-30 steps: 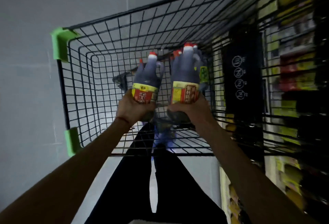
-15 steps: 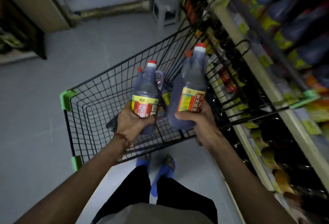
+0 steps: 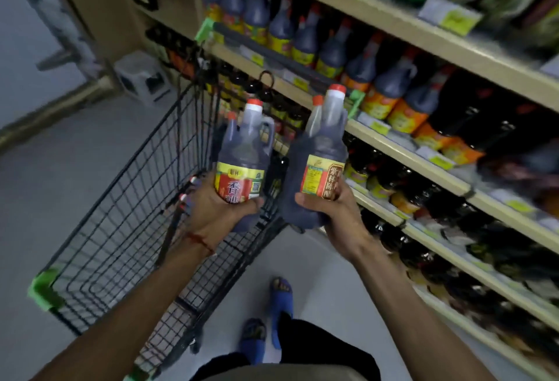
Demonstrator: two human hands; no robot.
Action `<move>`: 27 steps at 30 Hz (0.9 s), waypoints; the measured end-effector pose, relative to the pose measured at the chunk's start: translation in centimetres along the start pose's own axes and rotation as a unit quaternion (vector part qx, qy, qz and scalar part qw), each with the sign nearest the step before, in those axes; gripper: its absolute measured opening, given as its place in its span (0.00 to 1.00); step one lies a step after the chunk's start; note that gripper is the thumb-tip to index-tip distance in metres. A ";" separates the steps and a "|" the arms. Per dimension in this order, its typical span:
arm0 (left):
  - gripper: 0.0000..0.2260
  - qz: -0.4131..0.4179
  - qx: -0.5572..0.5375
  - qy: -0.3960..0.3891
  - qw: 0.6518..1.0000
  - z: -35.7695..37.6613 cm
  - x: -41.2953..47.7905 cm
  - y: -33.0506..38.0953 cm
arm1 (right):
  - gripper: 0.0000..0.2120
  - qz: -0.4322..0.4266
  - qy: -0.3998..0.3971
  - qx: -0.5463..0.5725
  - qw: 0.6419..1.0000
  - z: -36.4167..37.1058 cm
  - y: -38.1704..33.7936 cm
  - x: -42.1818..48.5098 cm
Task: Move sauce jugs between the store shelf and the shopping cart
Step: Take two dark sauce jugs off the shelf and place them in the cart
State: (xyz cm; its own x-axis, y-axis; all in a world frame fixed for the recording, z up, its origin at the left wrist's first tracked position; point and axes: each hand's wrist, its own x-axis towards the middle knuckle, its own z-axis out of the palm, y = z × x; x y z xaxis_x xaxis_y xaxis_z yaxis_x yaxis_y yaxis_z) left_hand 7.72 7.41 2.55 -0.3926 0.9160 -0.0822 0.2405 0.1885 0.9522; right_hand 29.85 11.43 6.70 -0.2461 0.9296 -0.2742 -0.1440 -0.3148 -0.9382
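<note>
My left hand (image 3: 216,212) grips a dark sauce jug (image 3: 243,162) with a red and yellow label and a red cap, held above the near right corner of the black wire shopping cart (image 3: 121,217). A second red cap shows just behind that jug. My right hand (image 3: 334,214) grips another pair of dark jugs (image 3: 317,165) with an orange and brown label, raised between the cart and the store shelf (image 3: 402,150). The shelf on the right holds a row of similar dark jugs (image 3: 305,38).
Shelves of dark bottles run along the right side, from top to floor. A white plastic stool (image 3: 142,78) stands on the grey floor beyond the cart. My feet in blue slippers (image 3: 272,314) stand between cart and shelf. Open floor lies to the left.
Both hands have lifted their jugs up out of the cart basket and toward the shelf. My view has swung from down into the cart up and right onto the shelves.
</note>
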 end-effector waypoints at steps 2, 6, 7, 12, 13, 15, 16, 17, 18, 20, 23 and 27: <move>0.28 0.018 0.001 -0.033 0.999 1.2 -0.3 0.7 | 0.38 -0.009 0.040 0.004 0.999 -1.1 0.4 -1.7; 0.32 0.040 0.007 -0.104 0.994 4.3 -1.1 2.5 | 0.33 -0.031 0.112 0.020 0.993 -3.8 0.7 -5.4; 0.34 0.044 0.008 -0.118 0.992 5.2 -1.4 3.0 | 0.32 -0.037 0.129 0.024 0.991 -4.5 0.7 -6.2; 0.38 0.078 0.008 -0.194 0.978 10.3 -3.1 6.1 | 0.36 -0.055 0.210 0.064 0.974 -8.7 0.8 -10.7; 0.37 0.087 0.008 -0.207 0.974 11.4 -3.6 6.7 | 0.37 -0.058 0.227 0.073 0.969 -9.7 0.8 -11.7; 0.37 0.110 0.009 -0.229 0.967 13.6 -4.8 7.9 | 0.37 -0.066 0.262 0.094 0.958 -11.6 1.1 -13.8; 0.36 0.125 0.009 -0.241 0.962 14.8 -5.5 8.4 | 0.36 -0.070 0.278 0.104 0.952 -12.7 1.2 -14.9; 0.35 0.137 0.009 -0.253 0.958 16.1 -6.4 9.0 | 0.35 -0.072 0.293 0.111 0.947 -13.8 1.4 -16.1; 0.34 0.146 0.009 -0.265 0.953 17.4 -7.3 9.5 | 0.34 -0.075 0.306 0.117 0.942 -15.0 1.6 -17.2; 0.34 0.156 0.006 -0.285 0.946 20.1 -9.2 10.3 | 0.31 -0.080 0.330 0.133 0.931 -17.5 1.8 -19.6; 0.33 0.185 0.022 -0.308 0.933 24.5 -12.5 11.4 | 0.33 -0.086 0.366 0.144 0.915 -21.4 2.0 -23.2; 0.33 0.226 0.037 -0.333 0.915 31.6 -18.6 13.3 | 0.33 -0.097 0.405 0.152 0.897 -28.1 3.0 -29.4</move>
State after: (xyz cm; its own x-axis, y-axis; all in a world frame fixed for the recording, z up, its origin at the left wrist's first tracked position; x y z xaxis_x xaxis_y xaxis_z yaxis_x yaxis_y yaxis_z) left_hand 46.23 4.04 7.41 0.3832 0.9144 0.1304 0.3146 -0.2619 0.9124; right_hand 63.55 -11.43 6.01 0.5701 0.7683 -0.2910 -0.3936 -0.0555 -0.9176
